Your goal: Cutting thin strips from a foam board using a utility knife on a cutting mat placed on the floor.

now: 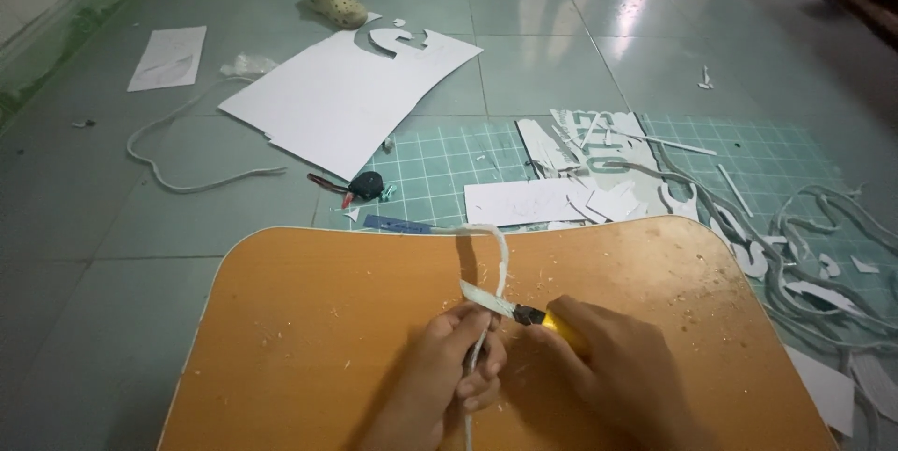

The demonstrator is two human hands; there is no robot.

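Left hand (pixel 463 367) grip closed around a thin white strip (pixel 499 259), low centre of the orange counter (pixel 309 320). Strip loops up toward 12 o'clock, reaching the counter's far edge. Right hand (pixel 613 362) at 3 o'clock of the left, grip clamped on a yellow utility knife (pixel 552 322), blade touching the strip. Green cutting mat (pixel 440 166) with white offcuts on the floor beyond.
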